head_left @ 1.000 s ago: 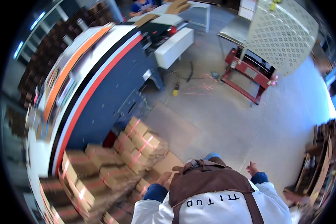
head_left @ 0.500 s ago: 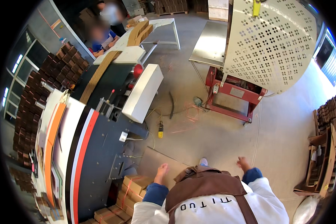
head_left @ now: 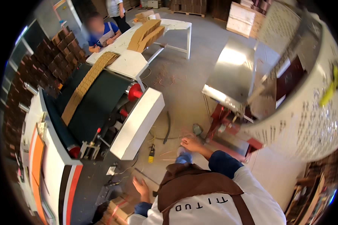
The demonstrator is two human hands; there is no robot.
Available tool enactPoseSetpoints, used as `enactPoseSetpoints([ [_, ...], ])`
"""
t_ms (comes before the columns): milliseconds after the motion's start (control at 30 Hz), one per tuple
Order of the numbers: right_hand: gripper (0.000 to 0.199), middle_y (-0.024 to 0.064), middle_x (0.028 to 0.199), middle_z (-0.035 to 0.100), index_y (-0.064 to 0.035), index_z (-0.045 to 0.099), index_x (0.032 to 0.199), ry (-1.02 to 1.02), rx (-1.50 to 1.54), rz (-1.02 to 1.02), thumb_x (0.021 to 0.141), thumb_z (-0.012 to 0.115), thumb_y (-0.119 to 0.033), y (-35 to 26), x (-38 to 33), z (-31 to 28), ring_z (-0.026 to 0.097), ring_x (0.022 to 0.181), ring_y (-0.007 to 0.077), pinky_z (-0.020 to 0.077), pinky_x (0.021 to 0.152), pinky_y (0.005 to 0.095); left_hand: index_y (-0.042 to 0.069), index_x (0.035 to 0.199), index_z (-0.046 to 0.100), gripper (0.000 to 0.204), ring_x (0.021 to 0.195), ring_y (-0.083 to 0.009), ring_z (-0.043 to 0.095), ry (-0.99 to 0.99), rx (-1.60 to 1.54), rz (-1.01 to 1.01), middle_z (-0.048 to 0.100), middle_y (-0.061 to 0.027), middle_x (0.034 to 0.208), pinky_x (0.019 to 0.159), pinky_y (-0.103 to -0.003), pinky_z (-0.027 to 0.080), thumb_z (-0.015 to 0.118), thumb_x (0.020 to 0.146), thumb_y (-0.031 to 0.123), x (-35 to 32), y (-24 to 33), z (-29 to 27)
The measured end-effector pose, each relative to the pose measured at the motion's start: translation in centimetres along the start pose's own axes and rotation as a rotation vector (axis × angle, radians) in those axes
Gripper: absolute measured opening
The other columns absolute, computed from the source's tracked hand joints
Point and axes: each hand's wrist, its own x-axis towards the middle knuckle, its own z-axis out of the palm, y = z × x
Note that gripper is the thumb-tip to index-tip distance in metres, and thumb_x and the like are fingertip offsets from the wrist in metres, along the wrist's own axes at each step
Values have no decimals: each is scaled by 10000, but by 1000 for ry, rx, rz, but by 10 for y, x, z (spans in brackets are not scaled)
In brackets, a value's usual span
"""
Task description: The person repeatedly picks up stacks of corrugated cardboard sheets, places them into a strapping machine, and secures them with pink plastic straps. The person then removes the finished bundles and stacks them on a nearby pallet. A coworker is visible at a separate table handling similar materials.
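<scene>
My left hand (head_left: 141, 186) hangs low beside the dark side of the belt machine, fingers spread, holding nothing. Forward and across my body reaches my right hand (head_left: 191, 144), its fingers loosely curled with nothing visible in them. It is in the air above the floor, near the red frame of the perforated machine. A brown apron (head_left: 199, 183) covers my front over a white top with dark blue sleeve ends. Strapped cardboard bundles (head_left: 118, 210) lie below my left hand.
A row of brown cardboard pieces (head_left: 88, 84) lies on the green belt (head_left: 101, 95). Beyond it, a white table (head_left: 176, 24) carries more cardboard; a person sits there and another stands. At right is the perforated cream guard (head_left: 304, 140) beside a metal table (head_left: 231, 71). A yellow-black controller (head_left: 151, 154) and cables cross the floor.
I have moved forward, so the belt machine and perforated guard look closer. My right hand has swung forward and leftward; my left hand has dropped back beside the machine.
</scene>
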Motion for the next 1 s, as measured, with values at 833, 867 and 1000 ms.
enactPoseSetpoints([
  [833, 280, 35, 722, 607, -71, 612, 939, 156, 9, 269, 938, 508, -331, 248, 699, -548, 556, 599, 157, 447, 515, 317, 40, 1435, 287, 603, 1120, -217, 514, 110, -875, -561, 494, -174, 1298, 955, -314, 405, 588, 949, 230, 579, 370, 311],
  [867, 302, 15, 714, 579, -54, 605, 945, 223, 78, 188, 942, 517, -343, 208, 743, -539, 523, 582, 137, 437, 506, 324, 42, 1438, 282, 623, 1108, -213, 518, 101, -807, -578, 492, -178, 1303, 938, -312, 411, 596, 943, 254, 595, 383, 304],
  [1000, 500, 110, 1057, 637, -23, 542, 1251, 215, 199, 139, 926, 552, -403, 81, 875, -564, 617, 876, 176, 481, 671, 297, 56, 1448, 263, 673, 1069, -204, 532, 106, -806, -555, 490, -185, 1308, 889, -327, 432, 615, 926, 292, 664, 404, 323],
])
